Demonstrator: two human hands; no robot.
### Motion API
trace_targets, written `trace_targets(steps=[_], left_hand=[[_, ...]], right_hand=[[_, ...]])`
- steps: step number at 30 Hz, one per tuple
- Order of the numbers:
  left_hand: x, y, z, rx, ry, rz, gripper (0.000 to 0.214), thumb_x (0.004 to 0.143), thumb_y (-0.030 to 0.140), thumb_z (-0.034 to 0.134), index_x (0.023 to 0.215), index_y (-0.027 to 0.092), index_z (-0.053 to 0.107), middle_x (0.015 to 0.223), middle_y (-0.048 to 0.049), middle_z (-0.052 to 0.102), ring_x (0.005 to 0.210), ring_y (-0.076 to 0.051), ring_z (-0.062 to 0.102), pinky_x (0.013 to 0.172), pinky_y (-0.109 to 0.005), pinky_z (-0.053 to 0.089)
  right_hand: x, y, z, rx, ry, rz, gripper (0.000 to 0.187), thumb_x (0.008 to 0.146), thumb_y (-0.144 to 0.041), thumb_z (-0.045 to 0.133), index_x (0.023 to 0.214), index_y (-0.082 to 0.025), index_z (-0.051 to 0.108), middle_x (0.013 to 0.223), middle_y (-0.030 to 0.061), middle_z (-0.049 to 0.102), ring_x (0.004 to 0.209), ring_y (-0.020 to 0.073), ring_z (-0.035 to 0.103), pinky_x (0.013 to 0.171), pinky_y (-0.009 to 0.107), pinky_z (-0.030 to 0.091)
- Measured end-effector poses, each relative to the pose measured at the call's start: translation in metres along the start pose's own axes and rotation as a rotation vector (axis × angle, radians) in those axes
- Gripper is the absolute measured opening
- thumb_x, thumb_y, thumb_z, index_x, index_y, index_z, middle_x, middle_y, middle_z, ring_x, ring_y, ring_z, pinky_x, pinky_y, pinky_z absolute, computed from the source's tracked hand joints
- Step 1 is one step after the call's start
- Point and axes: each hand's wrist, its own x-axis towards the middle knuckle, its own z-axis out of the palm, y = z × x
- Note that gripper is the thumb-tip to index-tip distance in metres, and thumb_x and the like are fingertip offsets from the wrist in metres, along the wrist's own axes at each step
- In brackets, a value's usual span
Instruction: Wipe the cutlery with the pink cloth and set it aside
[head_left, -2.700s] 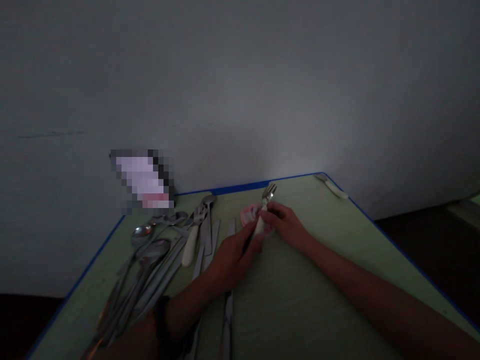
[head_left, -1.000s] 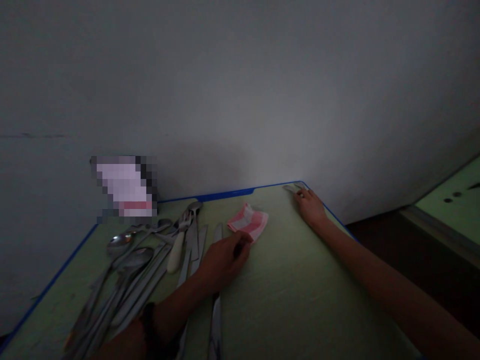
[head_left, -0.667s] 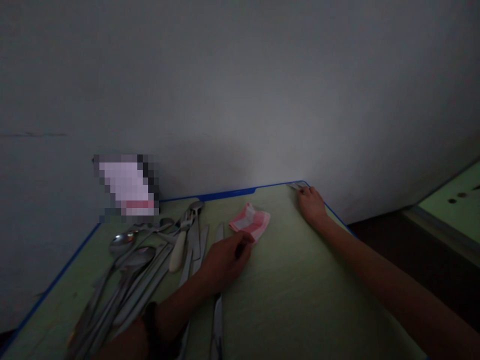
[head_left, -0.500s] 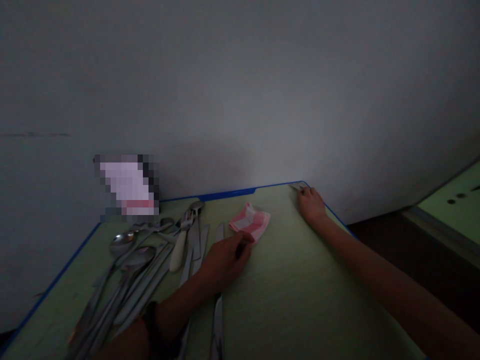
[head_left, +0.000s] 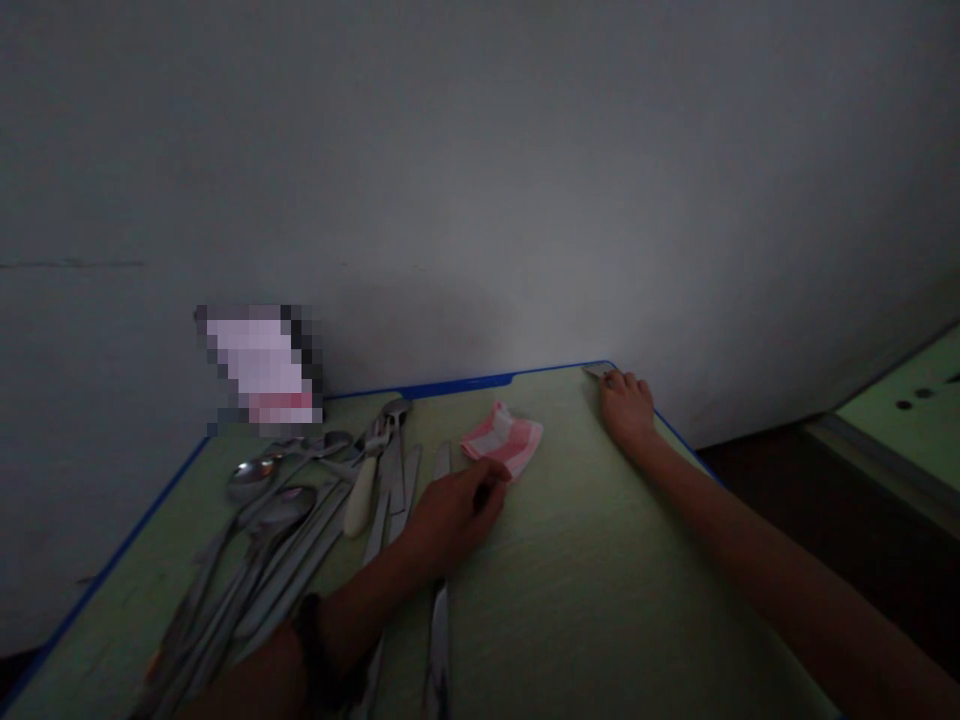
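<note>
My left hand (head_left: 459, 515) has its fingers curled, pinching the near corner of a small pink-and-white checked cloth (head_left: 504, 437) that lies on the green tabletop (head_left: 592, 560). A long table knife (head_left: 439, 645) passes beneath this hand, its middle covered. At the far right corner, my right hand (head_left: 628, 408) rests closed on a flat, fork-like metal utensil (head_left: 596, 371); only its pale end shows past the fingers. Left of my left hand lies a loose pile of cutlery, with spoons (head_left: 253, 478), a fork with a cream handle (head_left: 361, 497) and several knives.
A blurred-out device (head_left: 262, 365) leans against the grey wall (head_left: 480, 180) at the far left corner. Blue edging (head_left: 457, 385) runs along the table's rim. To the right, beyond a dark gap, another green surface (head_left: 919, 385) shows.
The view has shifted very slightly. Both hands keep nearly the same places and grips; the cloth and cutlery lie as before.
</note>
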Motion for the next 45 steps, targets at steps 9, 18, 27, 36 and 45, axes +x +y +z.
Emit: trace_targets(steps=[9, 18, 27, 36, 45], left_hand=[[0.003, 0.001, -0.007, -0.084, 0.037, 0.007, 0.02, 0.089, 0.03, 0.04, 0.096, 0.019, 0.055, 0.083, -0.0028, 0.067, 0.071, -0.014, 0.062, 0.064, -0.025, 0.044], [0.003, -0.025, -0.1, 0.716, 0.015, -0.371, 0.038, 0.087, 0.039, 0.033, 0.101, 0.015, 0.06, 0.096, -0.015, 0.067, 0.084, -0.029, 0.064, 0.072, -0.04, 0.047], [-0.006, -0.046, -0.108, 0.774, -0.243, -0.545, 0.043, 0.075, 0.046, 0.048, 0.093, 0.013, 0.068, 0.095, -0.02, 0.068, 0.086, -0.034, 0.064, 0.069, -0.04, 0.048], [-0.016, 0.005, -0.071, 0.448, -0.201, -0.093, 0.04, 0.091, 0.038, 0.026, 0.087, 0.016, 0.059, 0.08, -0.009, 0.065, 0.073, -0.02, 0.061, 0.068, -0.03, 0.043], [-0.018, 0.012, -0.049, 0.338, -0.254, -0.147, 0.034, 0.09, 0.036, 0.032, 0.073, 0.018, 0.055, 0.062, -0.0045, 0.059, 0.056, -0.017, 0.055, 0.055, -0.027, 0.037]], right_hand=[[-0.042, -0.061, -0.029, 0.679, 0.148, -0.199, 0.04, 0.092, -0.026, 0.034, 0.129, -0.015, 0.044, 0.121, 0.0145, 0.049, 0.11, 0.0218, 0.047, 0.094, 0.037, 0.039], [-0.052, -0.133, -0.051, 0.896, 0.078, -0.339, 0.037, 0.084, -0.027, 0.046, 0.118, -0.013, 0.048, 0.112, 0.0158, 0.054, 0.105, 0.0251, 0.048, 0.09, 0.041, 0.041], [-0.033, -0.131, -0.042, 1.342, -0.019, 0.001, 0.019, 0.079, -0.037, 0.051, 0.072, -0.021, 0.045, 0.06, -0.0029, 0.048, 0.055, 0.0128, 0.044, 0.05, 0.025, 0.034], [-0.013, -0.117, -0.031, 2.24, -0.274, 0.366, 0.023, 0.078, -0.039, 0.057, 0.085, -0.018, 0.055, 0.062, -0.0015, 0.06, 0.043, 0.0105, 0.051, 0.038, 0.023, 0.04], [-0.008, -0.115, -0.029, 2.386, -0.33, 0.431, 0.021, 0.076, -0.034, 0.06, 0.086, -0.016, 0.059, 0.063, -0.0001, 0.062, 0.048, 0.0101, 0.053, 0.043, 0.022, 0.044]])
